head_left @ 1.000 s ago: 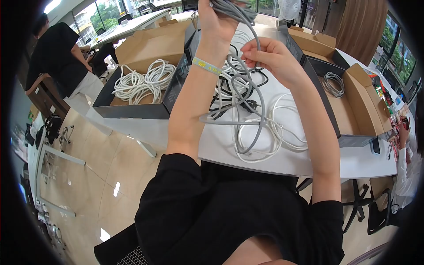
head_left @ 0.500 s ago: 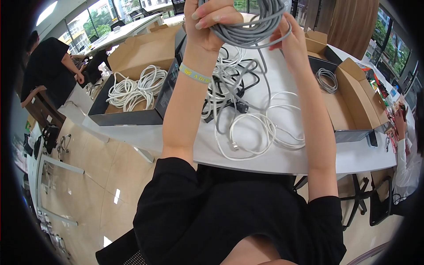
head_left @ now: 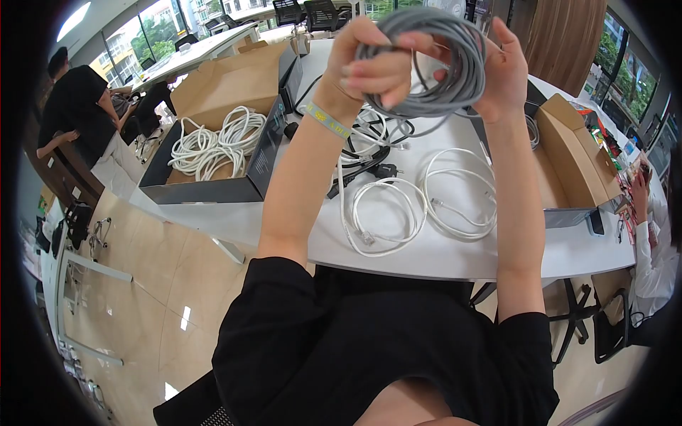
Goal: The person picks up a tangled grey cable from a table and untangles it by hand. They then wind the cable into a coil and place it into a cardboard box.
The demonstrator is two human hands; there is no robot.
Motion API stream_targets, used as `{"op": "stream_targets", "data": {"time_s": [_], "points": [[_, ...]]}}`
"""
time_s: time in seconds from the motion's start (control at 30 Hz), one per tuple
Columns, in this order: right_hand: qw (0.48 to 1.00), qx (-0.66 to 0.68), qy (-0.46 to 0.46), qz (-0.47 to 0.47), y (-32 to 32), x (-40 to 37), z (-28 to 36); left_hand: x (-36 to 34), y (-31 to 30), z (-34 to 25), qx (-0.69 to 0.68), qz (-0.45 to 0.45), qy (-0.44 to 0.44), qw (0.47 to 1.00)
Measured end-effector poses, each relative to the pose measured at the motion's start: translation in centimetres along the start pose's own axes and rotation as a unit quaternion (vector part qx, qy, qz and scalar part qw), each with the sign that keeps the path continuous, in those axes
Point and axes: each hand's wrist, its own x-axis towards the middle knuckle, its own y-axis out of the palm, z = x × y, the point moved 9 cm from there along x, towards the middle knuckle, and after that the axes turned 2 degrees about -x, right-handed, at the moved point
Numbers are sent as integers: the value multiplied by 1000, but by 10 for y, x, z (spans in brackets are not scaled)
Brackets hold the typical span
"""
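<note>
A thick coil of grey cable [head_left: 470, 67] is held up above the far part of the table, between both hands. My left hand [head_left: 373, 71] has its fingers curled around the coil's left side. On the other side, my right hand [head_left: 503, 78] holds the coil with its fingers reaching behind and into the loop, its thumb raised. Underneath lies a tangle of white and black cables [head_left: 369, 145], with a black plug [head_left: 386, 170] at its edge. Closer to me are two loosely looped white network cables, a left one [head_left: 355, 227] and a right one [head_left: 462, 233].
An open box [head_left: 206, 193] with coiled white cables [head_left: 217, 145] stands at the left. Another open box [head_left: 579, 167] at the right contains a grey cable coil [head_left: 532, 131], partly hidden by my arm. A phone [head_left: 596, 224] lies beside it. People are at the far left and right.
The grey coil has moved lower and slightly right, turning to show its loop. Its hanging length has swung up off the table. My right hand has shifted up and right around it.
</note>
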Motion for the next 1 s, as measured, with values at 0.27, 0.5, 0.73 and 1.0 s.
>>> {"op": "stream_targets", "data": {"time_s": [0.27,0.5,0.73,1.0], "points": [[946,-324,-22,-8,4,-15,20,3,-20,-2,375,-219,-50,899],[939,-323,-55,-108,-4,-14,31,-11,-38,-35,604,-381,74,696],[967,-240,-70,-51,6,-15,38,-6,-37,-25,559,-398,87,722],[926,-332,-11,-181,11,-20,42,-7,-46,-23,582,-399,1,709]]}}
